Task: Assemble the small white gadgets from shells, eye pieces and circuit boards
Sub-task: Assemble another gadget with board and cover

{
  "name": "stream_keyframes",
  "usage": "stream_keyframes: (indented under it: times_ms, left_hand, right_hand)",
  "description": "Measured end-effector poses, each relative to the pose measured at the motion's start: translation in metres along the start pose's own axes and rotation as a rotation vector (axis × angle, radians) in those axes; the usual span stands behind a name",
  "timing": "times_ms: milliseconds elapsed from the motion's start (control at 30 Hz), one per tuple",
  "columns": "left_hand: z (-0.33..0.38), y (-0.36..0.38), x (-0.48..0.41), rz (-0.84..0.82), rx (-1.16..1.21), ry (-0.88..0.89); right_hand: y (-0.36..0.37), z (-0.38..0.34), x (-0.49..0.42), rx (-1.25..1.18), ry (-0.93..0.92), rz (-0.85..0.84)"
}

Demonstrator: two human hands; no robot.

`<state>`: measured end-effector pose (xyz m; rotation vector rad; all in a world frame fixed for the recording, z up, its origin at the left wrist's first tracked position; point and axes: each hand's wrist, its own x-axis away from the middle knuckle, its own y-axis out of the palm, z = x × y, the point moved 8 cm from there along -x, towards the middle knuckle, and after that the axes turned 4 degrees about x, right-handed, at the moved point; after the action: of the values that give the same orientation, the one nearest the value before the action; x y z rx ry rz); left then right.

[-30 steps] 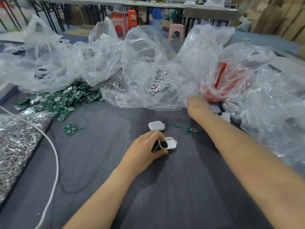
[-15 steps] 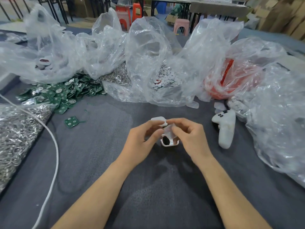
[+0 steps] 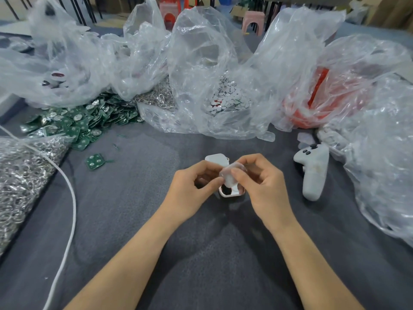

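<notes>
Your right hand [image 3: 263,189] pinches a small pale piece [image 3: 231,175] between thumb and curled fingers. Your left hand [image 3: 192,186] closes on the same piece from the other side, thumb tip against its edge. You hold it over an open white shell [image 3: 231,193] that lies hollow side up near the middle of the grey table [image 3: 201,253], with something dark inside; whether piece and shell touch, I cannot tell. A second white shell [image 3: 216,158] lies just beyond your fingers. A white controller [image 3: 312,175] lies near your right hand, toward the right edge. Toward the left edge are a lone green circuit board [image 3: 95,161], a heap of circuit boards [image 3: 76,121], a bag of metal rings [image 3: 20,175] and a white cable [image 3: 71,198]. Clear plastic bags [image 3: 201,63] crowd the far side; one holds small white discs [image 3: 228,99], another something red [image 3: 312,108]
</notes>
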<state>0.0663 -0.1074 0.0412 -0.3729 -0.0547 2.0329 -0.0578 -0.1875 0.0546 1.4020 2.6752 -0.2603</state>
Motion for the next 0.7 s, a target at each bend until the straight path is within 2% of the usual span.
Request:
stream_keyframes:
  times_ms: [267, 433, 600, 700]
  left_hand:
    - [-0.009, -0.010, -0.003, 0.121, 0.112, -0.052]
    - [-0.010, -0.011, -0.002, 0.119, 0.108, -0.051]
    - [-0.009, -0.009, 0.001, 0.120, -0.021, -0.039]
    - [-0.002, -0.002, 0.004, 0.039, -0.188, 0.041]
  right_hand:
    - [-0.003, 0.000, 0.000, -0.074, 0.035, 0.026]
    - [-0.011, 0.007, 0.000, 0.021, 0.067, 0.083]
    - [-0.025, 0.016, -0.002, 0.022, 0.129, 0.156]
    - [-0.027, 0.016, -0.003, 0.013, 0.135, 0.155]
